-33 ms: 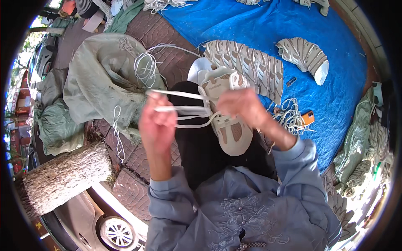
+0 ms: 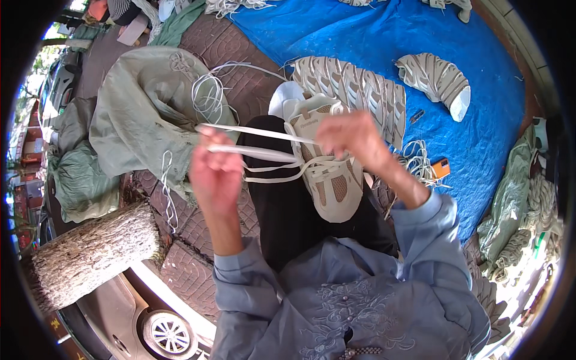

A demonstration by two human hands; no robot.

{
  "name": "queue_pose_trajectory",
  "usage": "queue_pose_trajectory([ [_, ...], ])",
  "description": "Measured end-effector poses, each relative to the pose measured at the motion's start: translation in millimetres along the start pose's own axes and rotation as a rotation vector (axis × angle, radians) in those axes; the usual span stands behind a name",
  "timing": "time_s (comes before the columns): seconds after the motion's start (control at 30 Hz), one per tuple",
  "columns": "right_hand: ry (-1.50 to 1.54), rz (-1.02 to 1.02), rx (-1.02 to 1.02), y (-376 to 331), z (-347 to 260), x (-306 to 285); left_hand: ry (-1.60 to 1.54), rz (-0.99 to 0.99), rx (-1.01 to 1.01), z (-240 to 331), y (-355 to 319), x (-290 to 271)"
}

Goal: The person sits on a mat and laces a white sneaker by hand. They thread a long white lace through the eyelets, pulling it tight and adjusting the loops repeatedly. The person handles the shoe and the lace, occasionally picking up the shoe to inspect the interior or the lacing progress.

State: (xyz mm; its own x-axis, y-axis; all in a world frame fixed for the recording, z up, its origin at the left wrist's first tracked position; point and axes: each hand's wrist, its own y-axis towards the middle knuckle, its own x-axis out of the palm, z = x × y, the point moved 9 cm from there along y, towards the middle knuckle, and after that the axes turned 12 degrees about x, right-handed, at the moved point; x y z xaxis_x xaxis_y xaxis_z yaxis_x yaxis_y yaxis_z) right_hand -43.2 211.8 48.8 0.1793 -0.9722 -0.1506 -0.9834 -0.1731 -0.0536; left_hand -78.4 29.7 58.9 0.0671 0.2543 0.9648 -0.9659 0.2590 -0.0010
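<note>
The left hand [image 2: 215, 171] is clamped on the white laces [image 2: 258, 153]; the right hand [image 2: 354, 137] pinches them above the shoe [image 2: 330, 183] on the lap.

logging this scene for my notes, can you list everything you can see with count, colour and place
sneaker: one, beige and white, on the person's lap, centre
laces: white, pulled taut from the sneaker out to the left
row of sneakers: several, count unclear, beige and white, on the tarp behind the lap
single sneaker: one, beige and white, upper right on the tarp
tarp: one, blue, spread over the ground, top and right
sack: one, pale green, upper left on the paving
loose laces: a bundle, white, on the sack
tree trunk: one, grey, lower left
small box: one, orange, on the tarp, right
left hand: gripping the laces
right hand: over the sneaker's top, holding a lace
</note>
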Motion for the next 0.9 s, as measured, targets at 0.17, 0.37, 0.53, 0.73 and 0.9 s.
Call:
queue_pose_trajectory([
  [0.17, -0.149, 0.135, -0.007, 33.1, -4.3, -66.1, -0.045, 0.073, 0.231, 121.8, 38.5, -55.7],
  [0.37, -0.711, -0.091, -0.263, 8.6, -17.9, 40.1, 0.286, 0.020, 0.206, 164.9, 68.8, -76.6],
  [0.53, -1.145, -0.008, -0.472, 3.1, 8.6, 66.3, 1.241, 0.353, 0.525, 263.2, 73.1, -104.5],
  [0.73, -1.180, -0.030, -0.629, -4.2, 6.8, 76.0, 2.852, 0.303, 0.316, 339.5, 47.4, -151.3],
  [0.9, -0.955, 0.213, -0.519, 33.4, -7.8, -50.1, 2.603, -0.657, 0.755, 98.1, 23.0, -35.7],
])
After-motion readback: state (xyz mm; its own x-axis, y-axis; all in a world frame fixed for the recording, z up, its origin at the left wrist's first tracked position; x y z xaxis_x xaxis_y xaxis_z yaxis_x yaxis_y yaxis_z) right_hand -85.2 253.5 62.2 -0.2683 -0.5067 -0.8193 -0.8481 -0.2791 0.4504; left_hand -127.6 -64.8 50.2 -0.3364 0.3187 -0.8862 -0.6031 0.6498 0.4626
